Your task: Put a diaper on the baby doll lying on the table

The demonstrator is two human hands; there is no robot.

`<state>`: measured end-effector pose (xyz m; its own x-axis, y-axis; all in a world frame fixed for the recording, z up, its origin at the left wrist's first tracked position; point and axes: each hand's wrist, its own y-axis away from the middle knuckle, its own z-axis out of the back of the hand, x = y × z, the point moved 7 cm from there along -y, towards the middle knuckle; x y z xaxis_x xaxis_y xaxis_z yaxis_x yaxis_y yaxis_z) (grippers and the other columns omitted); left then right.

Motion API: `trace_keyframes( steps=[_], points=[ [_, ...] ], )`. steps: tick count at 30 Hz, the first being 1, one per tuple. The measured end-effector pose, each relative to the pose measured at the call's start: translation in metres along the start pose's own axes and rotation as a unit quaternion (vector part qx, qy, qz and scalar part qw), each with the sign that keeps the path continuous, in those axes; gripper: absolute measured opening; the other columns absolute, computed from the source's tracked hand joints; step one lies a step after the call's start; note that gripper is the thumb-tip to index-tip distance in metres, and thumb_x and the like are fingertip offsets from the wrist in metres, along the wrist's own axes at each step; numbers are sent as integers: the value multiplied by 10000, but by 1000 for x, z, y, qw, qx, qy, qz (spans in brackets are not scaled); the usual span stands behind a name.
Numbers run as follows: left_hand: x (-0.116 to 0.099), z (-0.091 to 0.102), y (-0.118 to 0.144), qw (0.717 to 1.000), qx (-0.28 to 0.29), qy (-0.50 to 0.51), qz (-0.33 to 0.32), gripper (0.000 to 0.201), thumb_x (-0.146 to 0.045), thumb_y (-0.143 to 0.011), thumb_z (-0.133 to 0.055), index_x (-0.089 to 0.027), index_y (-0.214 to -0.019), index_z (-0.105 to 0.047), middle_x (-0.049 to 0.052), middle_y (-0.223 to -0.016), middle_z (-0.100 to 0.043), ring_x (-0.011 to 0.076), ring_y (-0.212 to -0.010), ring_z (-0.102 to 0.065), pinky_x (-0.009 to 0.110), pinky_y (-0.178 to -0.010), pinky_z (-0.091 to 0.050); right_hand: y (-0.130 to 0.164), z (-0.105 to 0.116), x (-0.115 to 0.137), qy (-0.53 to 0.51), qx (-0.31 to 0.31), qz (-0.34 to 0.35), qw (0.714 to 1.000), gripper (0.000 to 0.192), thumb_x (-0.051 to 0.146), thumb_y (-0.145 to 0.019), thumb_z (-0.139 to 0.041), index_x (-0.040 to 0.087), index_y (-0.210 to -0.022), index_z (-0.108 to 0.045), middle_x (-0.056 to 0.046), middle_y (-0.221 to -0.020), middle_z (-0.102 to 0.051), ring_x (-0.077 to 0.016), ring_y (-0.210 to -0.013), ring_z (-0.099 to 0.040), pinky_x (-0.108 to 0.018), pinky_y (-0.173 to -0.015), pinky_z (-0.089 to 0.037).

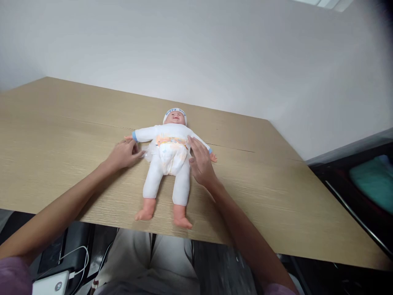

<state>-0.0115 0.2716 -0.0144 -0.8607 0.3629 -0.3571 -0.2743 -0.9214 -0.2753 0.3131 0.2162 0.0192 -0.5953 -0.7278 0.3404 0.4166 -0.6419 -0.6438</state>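
A baby doll (150, 180) in a white suit with blue cuffs and a lettered white cap lies on its back, feet towards me. Round its hips is a diaper (172, 157) with an orange patterned waistband. The diaper's side wing spreads out on the left, and my left hand (123, 155) pinches its edge with bent fingers, close to the doll's cuff. Against the doll's other side rests my right hand (201, 162), fingers stretched and thumb apart, touching the diaper's waist edge. The wing under that hand is mostly hidden.
The wooden table (251, 192) has thin seams across its top and meets a pale wall behind. Below its front edge, a white power bank (50, 283) with a cable lies at lower left. A dark open case or bag with green cloth (373, 180) stands at right.
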Motion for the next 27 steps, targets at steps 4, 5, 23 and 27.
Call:
trace_keyframes(
  steps=[4,5,23,27],
  points=[
    [6,-7,-2,996,81,29,18,449,-659,-938,-647,-254,-781,-533,73,-828,-696,267,-785,-609,377,-718,-400,-29,9,23,-4,-25,-16,1000,468,440,-1189,-411,255,-1562,-625,-145,-1508,-691,-340,-1443,-607,-574,-1238,-445],
    [9,-7,-4,994,100,42,32,456,-666,-917,-658,-252,-765,-541,69,-815,-692,259,-765,-606,372,-706,-393,-39,8,30,-4,-14,-20,1000,413,428,-1182,-449,248,-1470,-684,-140,-1397,-731,-332,-1347,-646,-548,-1189,-475],
    [-15,28,-55,926,161,329,94,533,-710,-894,-752,-228,-675,-697,64,-739,-668,206,-684,-548,377,-691,-431,-113,-74,27,20,219,-106,970,791,397,-966,-825,157,-1666,-546,-188,-1348,-790,-408,-1319,-693,-614,-1213,-426],
    [-52,16,-75,926,110,356,59,474,-601,-888,-771,-221,-620,-681,58,-655,-643,201,-622,-565,374,-628,-454,-110,-75,26,-17,204,-119,972,933,426,-943,-854,172,-1738,-438,-159,-1248,-811,-398,-1288,-699,-641,-1219,-406]
  ],
)
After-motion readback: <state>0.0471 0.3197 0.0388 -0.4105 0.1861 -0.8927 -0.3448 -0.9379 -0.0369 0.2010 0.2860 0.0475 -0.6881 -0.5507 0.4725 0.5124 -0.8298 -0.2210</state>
